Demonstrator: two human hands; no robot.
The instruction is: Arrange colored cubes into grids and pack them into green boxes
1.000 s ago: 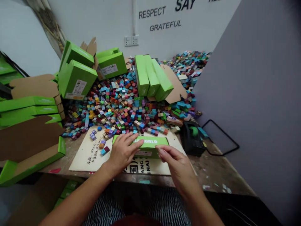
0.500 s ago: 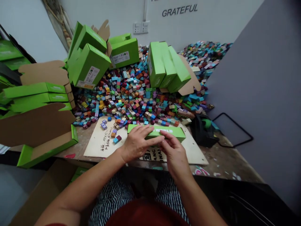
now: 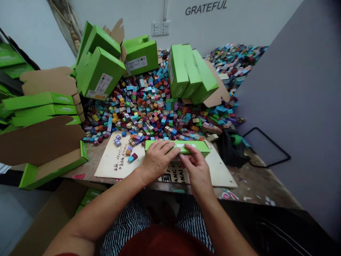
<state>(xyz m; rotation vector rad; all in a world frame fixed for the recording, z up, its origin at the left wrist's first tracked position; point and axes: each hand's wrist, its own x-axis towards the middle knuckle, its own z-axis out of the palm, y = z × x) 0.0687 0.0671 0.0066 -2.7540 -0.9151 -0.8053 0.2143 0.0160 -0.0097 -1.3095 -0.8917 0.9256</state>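
Both hands sit on a narrow green cardboard box lying flat on a pale board with handwriting and black print. The left hand is spread, its fingers laid across the box top. The right hand is curved, its fingertips at the box's far side; whether they grip it, I cannot tell. Just left of the box, a few small coloured cubes lie on the board. Beyond it spreads a big heap of painted cubes, with upright green boxes and tilted ones among them. Flat green boxes with brown cardboard flaps are stacked to the left on the scarred wooden bench. A black tape dispenser stands to the right.
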